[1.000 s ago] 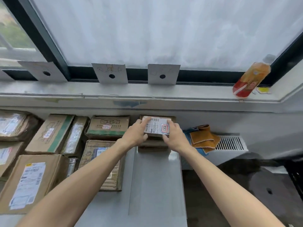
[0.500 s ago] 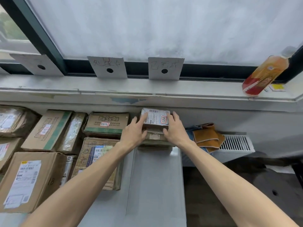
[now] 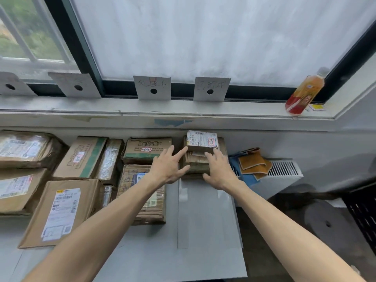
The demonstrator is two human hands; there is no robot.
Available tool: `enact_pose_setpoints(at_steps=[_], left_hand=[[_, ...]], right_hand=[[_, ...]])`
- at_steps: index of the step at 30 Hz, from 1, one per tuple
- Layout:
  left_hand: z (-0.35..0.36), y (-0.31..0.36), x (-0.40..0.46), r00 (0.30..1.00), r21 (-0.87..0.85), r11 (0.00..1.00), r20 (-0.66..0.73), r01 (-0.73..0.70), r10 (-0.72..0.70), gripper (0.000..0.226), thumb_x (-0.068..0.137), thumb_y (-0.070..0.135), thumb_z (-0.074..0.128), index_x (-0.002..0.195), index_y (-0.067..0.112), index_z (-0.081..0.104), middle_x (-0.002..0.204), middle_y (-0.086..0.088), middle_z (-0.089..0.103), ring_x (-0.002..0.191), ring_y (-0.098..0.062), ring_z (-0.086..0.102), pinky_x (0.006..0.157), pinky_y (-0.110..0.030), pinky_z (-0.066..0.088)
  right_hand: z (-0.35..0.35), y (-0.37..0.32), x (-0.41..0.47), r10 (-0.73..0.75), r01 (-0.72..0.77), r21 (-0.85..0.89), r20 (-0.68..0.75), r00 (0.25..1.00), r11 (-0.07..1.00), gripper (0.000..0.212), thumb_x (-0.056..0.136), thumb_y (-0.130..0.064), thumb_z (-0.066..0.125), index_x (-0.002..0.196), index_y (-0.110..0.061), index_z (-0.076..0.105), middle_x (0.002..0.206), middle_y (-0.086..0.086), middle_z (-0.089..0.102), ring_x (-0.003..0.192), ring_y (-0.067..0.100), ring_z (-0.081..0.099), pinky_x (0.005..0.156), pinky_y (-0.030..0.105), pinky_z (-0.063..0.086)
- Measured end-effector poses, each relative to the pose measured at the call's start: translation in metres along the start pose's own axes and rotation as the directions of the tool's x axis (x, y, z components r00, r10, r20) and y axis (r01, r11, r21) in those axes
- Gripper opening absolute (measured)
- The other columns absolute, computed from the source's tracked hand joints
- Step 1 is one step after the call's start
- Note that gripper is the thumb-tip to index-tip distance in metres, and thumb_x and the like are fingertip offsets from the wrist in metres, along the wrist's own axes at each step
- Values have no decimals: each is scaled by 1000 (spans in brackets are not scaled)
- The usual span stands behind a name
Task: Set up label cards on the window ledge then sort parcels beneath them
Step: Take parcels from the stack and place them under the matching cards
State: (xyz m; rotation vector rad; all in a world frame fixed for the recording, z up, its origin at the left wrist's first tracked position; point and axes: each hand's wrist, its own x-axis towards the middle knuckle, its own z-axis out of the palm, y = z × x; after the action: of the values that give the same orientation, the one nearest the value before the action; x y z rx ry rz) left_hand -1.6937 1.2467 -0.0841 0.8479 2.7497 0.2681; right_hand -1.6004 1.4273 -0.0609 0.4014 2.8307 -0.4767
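Observation:
Several white label cards lean on the window ledge (image 3: 183, 107); the rightmost card (image 3: 211, 88) stands directly above a stack of small parcels. The top parcel (image 3: 202, 139) with a white shipping label lies flat on that stack, against the wall. My left hand (image 3: 167, 165) hovers with spread fingers at the stack's left front. At the right front is my right hand (image 3: 218, 169), fingers straight and touching the lower parcels. Neither hand grips anything. More cardboard parcels (image 3: 61, 210) lie in rows to the left under the other cards.
An orange drink bottle (image 3: 304, 92) stands at the ledge's right end. Yellow and blue cloths (image 3: 252, 162) lie on a white radiator (image 3: 284, 169) to the right of the stack. The grey table surface (image 3: 193, 231) stretches in front of me; a dark crate (image 3: 364, 210) is at far right.
Both hands set the labelled parcel on the stack, let go of it and drew back toward me with fingers spread.

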Motion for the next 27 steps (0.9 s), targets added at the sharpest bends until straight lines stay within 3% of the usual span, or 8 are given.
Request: enact_pose_setpoints(at_steps=[8, 13, 17, 23, 27], left_hand=[[-11, -11, -54, 999, -2, 1000, 31, -19, 19, 73, 93, 69, 38, 156, 42, 12, 164, -12, 14, 150, -33, 15, 114, -60, 30], [-3, -3, -99, 1000, 30, 999, 1, -29, 29, 76, 94, 64, 41, 157, 37, 10, 158, -11, 31, 145, -30, 30, 113, -53, 29], [10, 2, -134, 999, 77, 996, -19, -47, 49, 82, 90, 71, 33, 157, 34, 3, 142, -12, 53, 129, -29, 50, 106, -45, 43], [16, 9, -207, 998, 97, 995, -57, -14, 19, 82, 90, 72, 34, 157, 35, 7, 137, -10, 58, 120, -31, 58, 98, -49, 48], [6, 2, -266, 994, 98, 994, -107, 42, -31, 80, 94, 65, 40, 159, 31, 8, 137, -10, 59, 120, -29, 58, 99, -44, 48]], right_hand=[[8, -23, -64, 32, -32, 14, -20, 999, 999, 81, 94, -30, 66, 158, -23, 17, 167, 8, 0, 154, 29, 4, 122, 49, 23], [7, -21, -108, 43, -42, 34, -23, 999, 999, 78, 94, -28, 66, 157, -22, 21, 168, 7, 0, 154, 30, 2, 123, 49, 21], [9, -14, -150, 29, -29, 22, -20, 999, 999, 79, 94, -29, 66, 158, -21, 19, 168, 10, 2, 154, 30, 2, 122, 50, 22], [29, -12, -210, 5, -6, 37, 17, 1000, 999, 84, 93, -33, 67, 159, -22, 15, 168, 9, 1, 154, 30, 2, 123, 49, 19], [44, -38, -229, -54, 52, 35, 45, 998, 998, 84, 93, -29, 66, 159, -22, 14, 168, 10, -2, 154, 29, 1, 123, 45, 19]])
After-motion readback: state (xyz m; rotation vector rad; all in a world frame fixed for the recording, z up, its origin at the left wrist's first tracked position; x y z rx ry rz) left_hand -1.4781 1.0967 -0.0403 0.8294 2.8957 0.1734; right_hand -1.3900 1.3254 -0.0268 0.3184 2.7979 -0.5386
